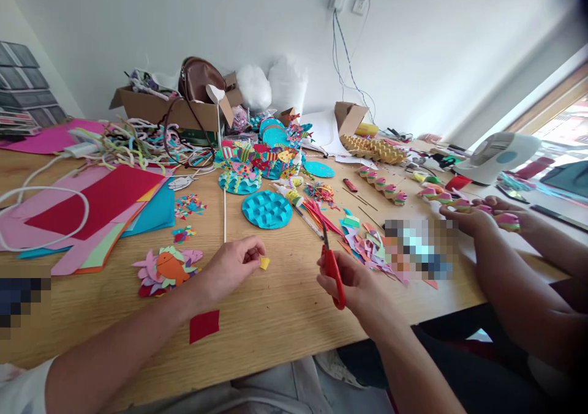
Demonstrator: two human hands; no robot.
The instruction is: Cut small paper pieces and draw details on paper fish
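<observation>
My left hand (236,261) pinches a small piece of yellow paper (264,263) above the wooden table. In my right hand (358,285) is a pair of red-handled scissors (333,273), its blades pointing away from me; whether the blades are parted I cannot tell. Left of my left hand lies a pile of paper fish cutouts (169,267), an orange one on top. A dark red paper square (204,326) rests below my left forearm. Beyond my hands sits a blue scalloped disc (267,209). Colored paper scraps (367,245) are heaped right of the scissors.
Colored paper sheets (105,199) and a white cable (85,218) cover the left side. Decorated fish models (261,160) and a cardboard box (206,115) stand behind. At right, a co-worker's hands (478,218) hold a painted egg-carton strip (508,221). A white fan-like device (496,157) stands beyond.
</observation>
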